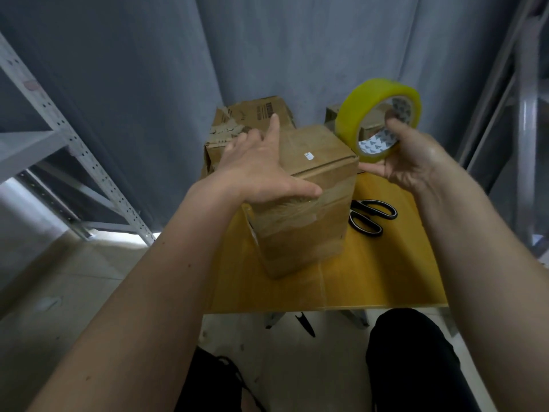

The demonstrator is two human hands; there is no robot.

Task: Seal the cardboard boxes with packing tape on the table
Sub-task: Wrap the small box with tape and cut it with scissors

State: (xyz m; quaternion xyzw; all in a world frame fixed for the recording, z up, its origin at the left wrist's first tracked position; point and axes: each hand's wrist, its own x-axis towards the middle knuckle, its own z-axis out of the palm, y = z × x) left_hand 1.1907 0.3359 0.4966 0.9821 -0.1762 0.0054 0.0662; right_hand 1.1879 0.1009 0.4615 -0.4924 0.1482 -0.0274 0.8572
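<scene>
A brown cardboard box stands on the yellow table, with clear tape wrapped over its near face. My left hand lies flat on the box's top near edge, fingers spread, thumb on the front edge. My right hand holds a yellow roll of packing tape in the air just right of the box's top corner, fingers through its core. Behind it stands a second, battered cardboard box; a third box is partly hidden behind the roll.
Black-handled scissors lie on the table right of the box. A grey metal shelf rack stands at the left, another rack at the right. Grey curtain hangs behind. My dark-clad legs show below the table's near edge.
</scene>
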